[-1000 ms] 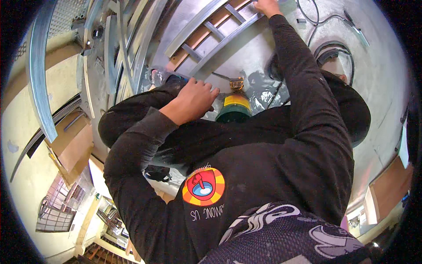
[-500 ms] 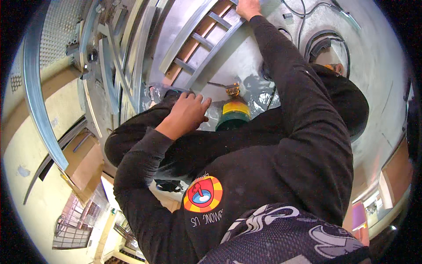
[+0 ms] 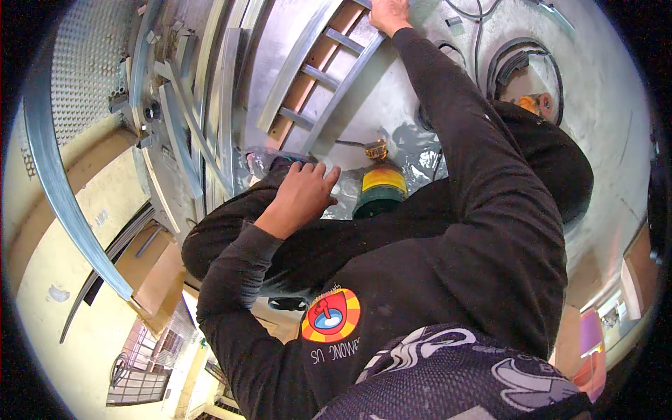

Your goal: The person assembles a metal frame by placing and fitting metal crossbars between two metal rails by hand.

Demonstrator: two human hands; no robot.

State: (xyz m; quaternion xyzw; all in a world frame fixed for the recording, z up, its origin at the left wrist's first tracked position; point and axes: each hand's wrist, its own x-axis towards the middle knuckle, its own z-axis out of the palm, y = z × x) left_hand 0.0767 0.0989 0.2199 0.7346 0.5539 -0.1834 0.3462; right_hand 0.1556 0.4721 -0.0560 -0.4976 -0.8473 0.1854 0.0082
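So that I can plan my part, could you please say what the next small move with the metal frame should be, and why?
I would probably bring the left hand to the near end of the ladder-like metal frame to steady it: the right hand is farther along it, while the left, seemingly holding nothing, is by the left leg.

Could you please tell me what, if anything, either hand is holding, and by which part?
The left hand holds nothing visible. The right hand is at the ladder-like metal frame, by its near rail; whether it grips cannot be told.
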